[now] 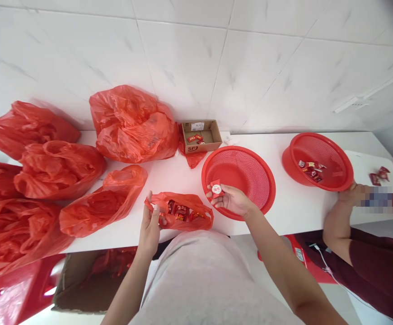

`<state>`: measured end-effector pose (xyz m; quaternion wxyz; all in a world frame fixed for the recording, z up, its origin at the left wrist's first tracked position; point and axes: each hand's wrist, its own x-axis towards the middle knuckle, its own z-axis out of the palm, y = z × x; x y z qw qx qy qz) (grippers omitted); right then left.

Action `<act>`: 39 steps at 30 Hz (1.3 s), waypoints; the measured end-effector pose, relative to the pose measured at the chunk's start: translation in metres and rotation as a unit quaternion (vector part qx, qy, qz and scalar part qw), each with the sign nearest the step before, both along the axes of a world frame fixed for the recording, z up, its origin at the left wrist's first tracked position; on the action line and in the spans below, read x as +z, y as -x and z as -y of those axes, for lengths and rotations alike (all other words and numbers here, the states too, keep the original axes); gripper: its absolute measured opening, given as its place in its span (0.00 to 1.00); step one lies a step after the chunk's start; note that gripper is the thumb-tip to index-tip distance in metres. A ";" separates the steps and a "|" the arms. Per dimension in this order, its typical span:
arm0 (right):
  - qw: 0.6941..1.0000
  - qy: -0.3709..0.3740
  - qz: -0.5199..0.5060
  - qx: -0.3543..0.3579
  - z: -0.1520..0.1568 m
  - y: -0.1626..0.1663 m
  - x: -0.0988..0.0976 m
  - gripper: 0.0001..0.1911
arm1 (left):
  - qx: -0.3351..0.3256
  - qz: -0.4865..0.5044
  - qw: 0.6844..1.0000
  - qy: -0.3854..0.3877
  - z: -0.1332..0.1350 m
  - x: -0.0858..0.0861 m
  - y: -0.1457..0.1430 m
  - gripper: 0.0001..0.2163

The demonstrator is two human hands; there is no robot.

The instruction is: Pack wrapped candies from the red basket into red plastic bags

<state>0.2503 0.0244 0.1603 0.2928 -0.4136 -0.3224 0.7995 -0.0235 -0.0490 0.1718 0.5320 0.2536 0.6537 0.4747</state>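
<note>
My left hand (152, 222) grips the left edge of a red plastic bag (201, 220), which lies open at the table's front edge. Several wrapped candies (182, 213) in dark red and bright red show inside its mouth. Over the near left part of a red mesh basket (264, 180), my right hand (232, 199) has its fingers closed on a small red packet (216, 188) with a round white label. No other pieces are visible in that basket, though my hand and forearm cover part of it.
Several full red bags (133, 126) crowd the table's left side. Behind the basket stands a small cardboard box (208, 146) with red packets. At right, a co-worker's hand (350, 195) touches a second red basket (293, 162) holding wrapped pieces. A large carton (77, 293) sits below the table.
</note>
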 end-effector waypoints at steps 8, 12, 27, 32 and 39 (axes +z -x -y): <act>0.853 -0.282 0.397 0.186 0.032 0.069 -0.015 0.23 | 0.010 -0.007 1.000 -0.003 0.003 0.000 0.002 0.33; 0.677 -0.333 0.549 0.359 0.046 0.060 -0.021 0.19 | 0.018 -0.016 1.000 0.004 0.009 -0.002 0.011 0.33; 0.821 -0.357 0.444 0.023 0.045 0.065 0.042 0.13 | -0.019 -0.131 0.991 -0.005 0.030 0.024 0.065 0.19; 0.907 -0.295 0.264 -0.143 0.043 0.069 0.080 0.08 | -0.010 -0.157 0.987 -0.028 0.029 0.043 0.068 0.18; 0.917 -0.285 0.249 -0.129 0.042 0.062 0.091 0.08 | -0.079 -0.260 0.962 0.007 0.027 0.062 0.069 0.21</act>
